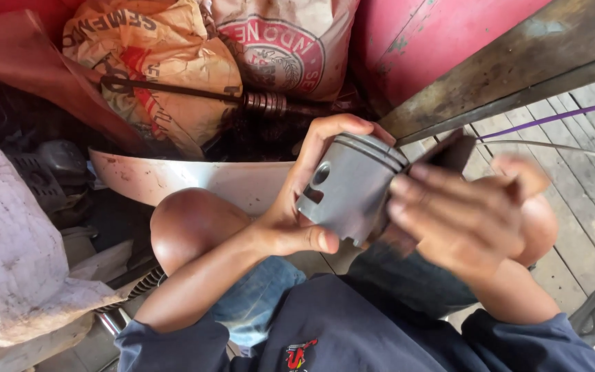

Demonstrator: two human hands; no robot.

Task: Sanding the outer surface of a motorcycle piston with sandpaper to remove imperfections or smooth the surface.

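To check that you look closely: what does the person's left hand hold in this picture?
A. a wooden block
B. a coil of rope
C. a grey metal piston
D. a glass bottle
C: the left hand wraps around a grey metal piston with ring grooves at its top and a round hole in its side, while the right hand presses a dark sheet against it.

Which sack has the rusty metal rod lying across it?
The crumpled orange-tan sack on the left has the rod lying across it; the paler sack beside it stands clear.
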